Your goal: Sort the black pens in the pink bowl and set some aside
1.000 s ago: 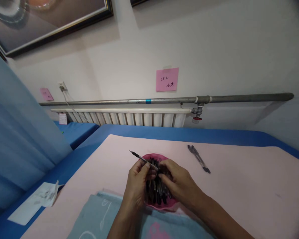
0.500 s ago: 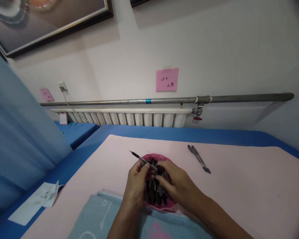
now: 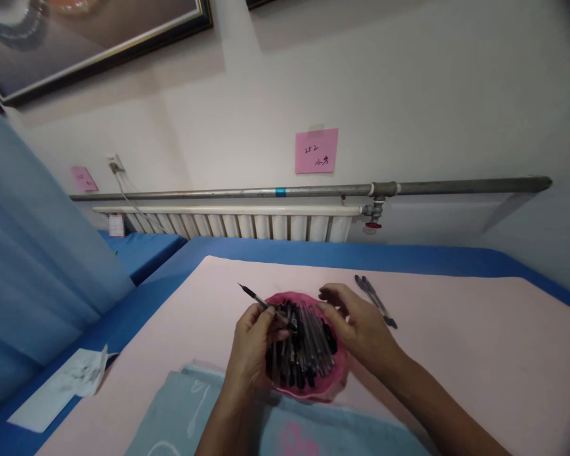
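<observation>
My left hand [image 3: 251, 339] pinches a pen [image 3: 254, 294] with a dark grip, its thin tip pointing up and to the left. Beneath the hand sits a round pink basket [image 3: 341, 367] filled with many clear-barrelled pens [image 3: 313, 342] that have black ends. At the basket's right rim hovers my right hand [image 3: 356, 320], fingers loosely bent and thumb apart, with nothing visible in it. Two more pens [image 3: 376, 301] lie side by side on the pink sheet, just beyond my right hand.
The pink sheet [image 3: 456, 354] covers a blue padded bed [image 3: 408, 256]. A grey-blue cloth [image 3: 180, 405] lies in front, and white paper [image 3: 61, 386] is at the left edge. Behind the bed are a radiator [image 3: 261, 226] and a pipe [image 3: 456, 186]; a blue curtain [image 3: 38, 253] hangs left.
My right hand has moved right, away from the pen in my left hand, and its fingers have spread. More of the pens in the basket now shows. The left hand still holds its pen.
</observation>
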Demonstrator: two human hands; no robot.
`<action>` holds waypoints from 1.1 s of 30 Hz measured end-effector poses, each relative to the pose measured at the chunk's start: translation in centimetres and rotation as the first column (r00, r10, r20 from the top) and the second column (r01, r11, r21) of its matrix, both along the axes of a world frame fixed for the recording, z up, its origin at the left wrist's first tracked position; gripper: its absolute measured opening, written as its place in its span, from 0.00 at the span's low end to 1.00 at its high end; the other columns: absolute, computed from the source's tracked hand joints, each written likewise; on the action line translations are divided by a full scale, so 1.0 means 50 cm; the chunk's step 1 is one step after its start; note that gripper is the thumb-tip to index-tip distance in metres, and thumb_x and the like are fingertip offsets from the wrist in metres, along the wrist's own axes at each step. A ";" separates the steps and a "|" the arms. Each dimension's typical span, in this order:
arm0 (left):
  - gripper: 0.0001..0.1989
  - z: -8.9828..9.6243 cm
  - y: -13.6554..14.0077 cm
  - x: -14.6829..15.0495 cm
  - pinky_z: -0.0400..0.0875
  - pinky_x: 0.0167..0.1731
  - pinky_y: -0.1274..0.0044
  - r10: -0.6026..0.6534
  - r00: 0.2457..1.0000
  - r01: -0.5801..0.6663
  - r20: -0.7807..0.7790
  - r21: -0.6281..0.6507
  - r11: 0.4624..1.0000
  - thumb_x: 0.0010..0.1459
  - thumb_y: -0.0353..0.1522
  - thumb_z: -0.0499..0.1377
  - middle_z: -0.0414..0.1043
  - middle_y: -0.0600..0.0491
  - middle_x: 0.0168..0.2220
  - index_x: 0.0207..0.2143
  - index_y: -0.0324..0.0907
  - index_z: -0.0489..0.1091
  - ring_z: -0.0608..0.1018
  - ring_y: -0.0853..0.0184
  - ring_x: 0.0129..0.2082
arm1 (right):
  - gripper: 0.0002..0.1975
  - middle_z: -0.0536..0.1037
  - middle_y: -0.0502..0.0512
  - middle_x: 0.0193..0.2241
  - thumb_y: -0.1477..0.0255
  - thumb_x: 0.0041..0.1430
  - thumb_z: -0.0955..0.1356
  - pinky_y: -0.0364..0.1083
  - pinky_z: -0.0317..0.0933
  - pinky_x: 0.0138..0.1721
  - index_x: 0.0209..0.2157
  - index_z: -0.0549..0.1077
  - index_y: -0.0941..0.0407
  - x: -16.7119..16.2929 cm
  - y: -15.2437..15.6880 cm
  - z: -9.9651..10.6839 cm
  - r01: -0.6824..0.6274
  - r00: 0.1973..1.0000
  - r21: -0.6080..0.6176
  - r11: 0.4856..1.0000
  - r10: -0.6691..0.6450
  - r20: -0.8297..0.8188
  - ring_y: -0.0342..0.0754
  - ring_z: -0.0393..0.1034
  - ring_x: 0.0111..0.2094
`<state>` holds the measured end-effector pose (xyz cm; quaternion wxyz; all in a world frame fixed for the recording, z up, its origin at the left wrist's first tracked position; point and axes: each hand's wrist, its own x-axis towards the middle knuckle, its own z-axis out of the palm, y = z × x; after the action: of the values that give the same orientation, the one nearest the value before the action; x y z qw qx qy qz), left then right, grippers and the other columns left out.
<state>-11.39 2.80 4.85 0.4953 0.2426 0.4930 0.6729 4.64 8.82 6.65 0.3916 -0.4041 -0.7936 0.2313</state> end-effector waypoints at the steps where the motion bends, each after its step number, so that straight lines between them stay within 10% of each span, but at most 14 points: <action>1: 0.13 0.000 -0.001 0.000 0.69 0.26 0.80 -0.009 1.000 0.009 0.007 -0.005 1.000 0.42 0.38 0.64 0.71 0.53 0.24 0.25 0.38 0.68 0.73 0.71 0.24 | 0.08 0.75 0.55 0.34 0.70 0.55 0.62 0.46 0.62 0.34 0.37 0.68 0.56 0.005 0.005 0.005 0.035 0.999 -0.009 0.999 -0.036 -0.004 0.48 0.69 0.34; 8: 0.14 0.000 -0.005 0.019 0.68 0.26 0.80 -0.051 0.998 0.050 0.047 0.019 0.999 0.42 0.37 0.65 0.73 0.52 0.25 0.28 0.37 0.70 0.73 0.71 0.25 | 0.02 0.73 0.49 0.27 0.72 0.53 0.65 0.42 0.58 0.29 0.29 0.68 0.55 -0.012 -0.021 0.001 -0.247 0.944 -0.038 0.968 0.249 0.215 0.44 0.67 0.28; 14: 0.11 -0.007 -0.004 0.019 0.66 0.27 0.80 -0.054 0.999 0.054 0.004 0.049 0.997 0.44 0.36 0.64 0.72 0.54 0.25 0.26 0.38 0.69 0.72 0.71 0.25 | 0.06 0.72 0.51 0.26 0.73 0.57 0.62 0.44 0.56 0.29 0.27 0.66 0.56 -0.029 -0.032 -0.030 -0.255 0.921 0.055 0.965 0.225 0.317 0.46 0.65 0.27; 23: 0.10 -0.010 -0.003 0.015 0.66 0.28 0.80 -0.094 0.994 0.098 -0.059 0.071 0.993 0.47 0.36 0.62 0.70 0.54 0.24 0.27 0.38 0.69 0.71 0.71 0.25 | 0.07 0.72 0.49 0.23 0.73 0.56 0.62 0.43 0.57 0.27 0.25 0.67 0.56 -0.029 -0.030 -0.015 -0.294 0.932 -0.118 0.949 0.312 0.185 0.44 0.66 0.26; 33: 0.10 -0.007 -0.004 0.023 0.66 0.25 0.79 -0.087 0.996 0.088 0.013 -0.044 0.995 0.45 0.30 0.57 0.70 0.53 0.26 0.33 0.39 0.68 0.73 0.69 0.24 | 0.10 0.74 0.52 0.27 0.73 0.56 0.60 0.43 0.58 0.32 0.27 0.70 0.56 0.024 0.047 -0.025 0.032 0.981 0.005 0.999 -0.032 0.193 0.46 0.67 0.30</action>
<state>-10.25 2.61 4.49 0.5323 0.2492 0.4938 0.6409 5.86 11.15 5.38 0.3169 -0.4370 -0.8214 0.1842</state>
